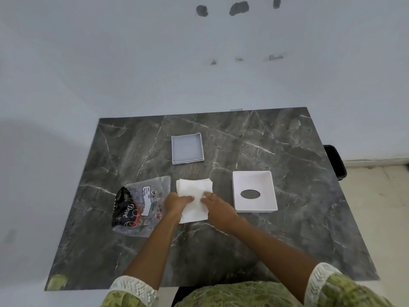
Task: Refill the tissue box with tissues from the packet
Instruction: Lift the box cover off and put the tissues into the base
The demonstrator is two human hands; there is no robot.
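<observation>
A stack of white tissues lies on the dark marble table, near its middle. My left hand grips the stack's left edge and my right hand presses on its right side. The clear plastic packet, with a black and red print, lies crumpled just left of the stack. The white tissue box lid, with an oval hole, lies upside down to the right. The box's shallow white base sits open and bare further back.
The table's far edge meets a pale wall. A black object shows past the table's right edge. My green sleeves with white lace cuffs are at the bottom of the view.
</observation>
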